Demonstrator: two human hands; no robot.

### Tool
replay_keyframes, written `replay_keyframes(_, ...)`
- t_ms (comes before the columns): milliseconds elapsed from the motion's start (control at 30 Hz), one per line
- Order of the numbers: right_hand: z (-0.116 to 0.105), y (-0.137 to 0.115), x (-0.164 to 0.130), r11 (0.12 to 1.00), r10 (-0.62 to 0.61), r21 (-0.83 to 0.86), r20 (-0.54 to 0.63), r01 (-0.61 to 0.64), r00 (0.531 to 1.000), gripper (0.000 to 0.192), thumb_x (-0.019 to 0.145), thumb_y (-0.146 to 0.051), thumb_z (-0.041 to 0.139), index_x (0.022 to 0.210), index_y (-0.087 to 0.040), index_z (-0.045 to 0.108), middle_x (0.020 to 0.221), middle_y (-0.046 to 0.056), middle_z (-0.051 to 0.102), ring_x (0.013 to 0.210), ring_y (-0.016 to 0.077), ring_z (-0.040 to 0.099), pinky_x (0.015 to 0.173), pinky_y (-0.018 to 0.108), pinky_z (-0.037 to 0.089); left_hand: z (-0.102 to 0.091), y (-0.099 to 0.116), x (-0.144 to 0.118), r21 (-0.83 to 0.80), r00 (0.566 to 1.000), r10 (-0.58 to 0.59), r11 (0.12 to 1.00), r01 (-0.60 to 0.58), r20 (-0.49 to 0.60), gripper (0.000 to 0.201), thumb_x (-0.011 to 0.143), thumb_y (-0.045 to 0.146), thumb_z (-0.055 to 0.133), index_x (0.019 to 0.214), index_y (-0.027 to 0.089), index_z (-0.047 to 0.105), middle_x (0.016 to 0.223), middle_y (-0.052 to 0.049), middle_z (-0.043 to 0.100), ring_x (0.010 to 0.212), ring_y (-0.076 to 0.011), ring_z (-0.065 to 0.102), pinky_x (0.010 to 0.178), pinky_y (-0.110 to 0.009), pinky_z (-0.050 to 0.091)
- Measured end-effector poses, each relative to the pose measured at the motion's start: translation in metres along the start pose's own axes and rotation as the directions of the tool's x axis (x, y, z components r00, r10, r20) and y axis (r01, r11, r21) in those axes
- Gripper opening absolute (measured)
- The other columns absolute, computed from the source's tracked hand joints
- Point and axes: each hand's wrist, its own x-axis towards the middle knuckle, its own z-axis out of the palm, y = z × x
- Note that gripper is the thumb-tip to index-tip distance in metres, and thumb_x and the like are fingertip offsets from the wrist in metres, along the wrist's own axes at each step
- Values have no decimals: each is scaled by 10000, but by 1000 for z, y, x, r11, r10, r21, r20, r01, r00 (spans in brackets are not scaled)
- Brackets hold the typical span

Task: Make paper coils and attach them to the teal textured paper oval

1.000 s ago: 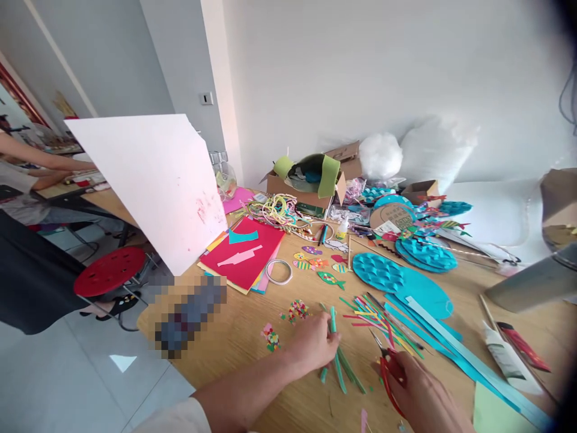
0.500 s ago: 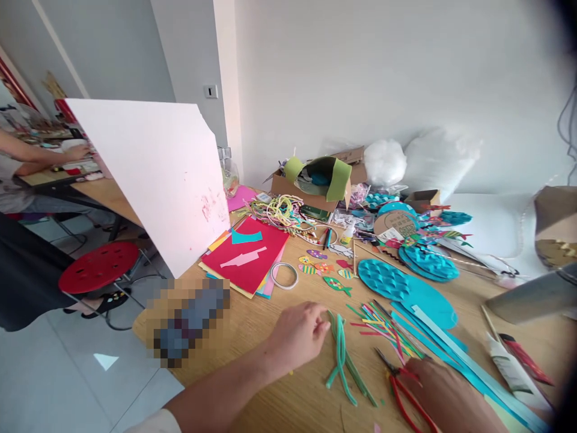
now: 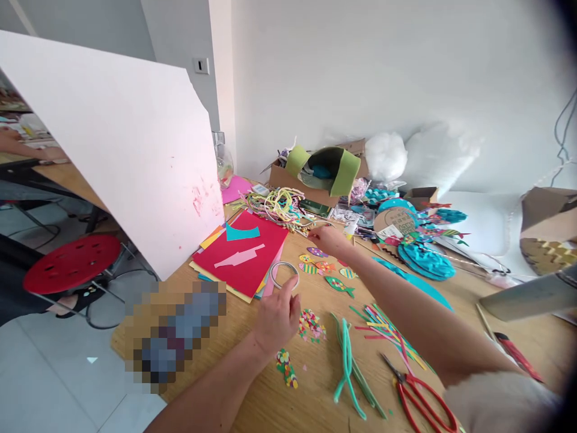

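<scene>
Round cardboard disc (image 3: 396,220): printed green marks, too small to read
White label beside it (image 3: 388,231): print present, illegible
Wall switch (image 3: 198,65): no lettering legible
Readable text overall: none

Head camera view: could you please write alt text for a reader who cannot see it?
A person's right hand reaches far across a cluttered wooden craft table toward a tangle of coloured cords, while the left hand rests near a tape ring. Red scissors and green pipe cleaners lie closer by.
</scene>
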Motion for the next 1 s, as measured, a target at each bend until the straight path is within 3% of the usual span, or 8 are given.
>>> replay_keyframes(67, 13, -6, 32, 997, 70, -43, 52, -68, 996, 307, 937, -347, 571, 1183, -166, 598, 1183, 88, 623, 994, 201, 631, 849, 408, 539, 2, 2, -2, 1, 1000, 18, 1000, -18, -18, 369, 934, 174, 417, 1297, 114, 443, 727, -51, 707, 625, -184, 682, 576, -271, 507)
replay_keyframes(167, 28, -12, 65, 987, 137, -94, 89, -129, 987, 340, 934, -337, 578, 1231, -173, 572, 1239, 98, 593, 1035, 215, 618, 864, 426, 538, 6, 2, -5, 1, 999, 35, 999, -35, -18, 388, 945, 200, 429, 1328, 141, 416, 688, -15, 684, 577, -156, 655, 546, -247, 488)
replay_keyframes(400, 44, -10, 94, 985, 141, -115, 105, -129, 984, 344, 932, -337, 580, 1232, -169, 571, 1237, 98, 594, 1037, 218, 618, 866, 429, 536, 9, 1, -9, -20, 999, 42, 999, -42, 21, 385, 938, 192, 442, 1319, 133, 449, 679, -14, 681, 584, -144, 656, 542, -237, 486)
replay_keyframes(733, 19, 15, 88, 989, 68, 121, 154, -88, 986, 328, 934, -343, 575, 1215, -175, 585, 1237, 90, 597, 1043, 222, 615, 873, 426, 533, 11, 1, -10, 3, 999, 53, 999, -53, 8, 322, 930, 168, 458, 1248, 148, 504, 722, -25, 711, 619, -159, 683, 557, -252, 505)
replay_keyframes(867, 31, 11, 70, 955, 47, 272, 262, -120, 964, 341, 929, -349, 583, 1210, -158, 585, 1209, 84, 608, 1017, 225, 625, 847, 419, 543, 10, 1, -8, 0, 998, 55, 998, -55, -3, 309, 926, 161, 457, 1228, 152, 519, 834, -54, 743, 685, -168, 705, 593, -261, 529)
replay_keyframes(1000, 54, -7, 48, 926, 0, 357, 326, -123, 945, 338, 932, -342, 580, 1215, -157, 577, 1193, 90, 613, 995, 208, 632, 832, 412, 549, 9, 2, -8, -1, 998, 65, 998, -65, 3, 288, 923, 152, 441, 1193, 159, 541, 870, -63, 751, 694, -179, 710, 605, -278, 547)
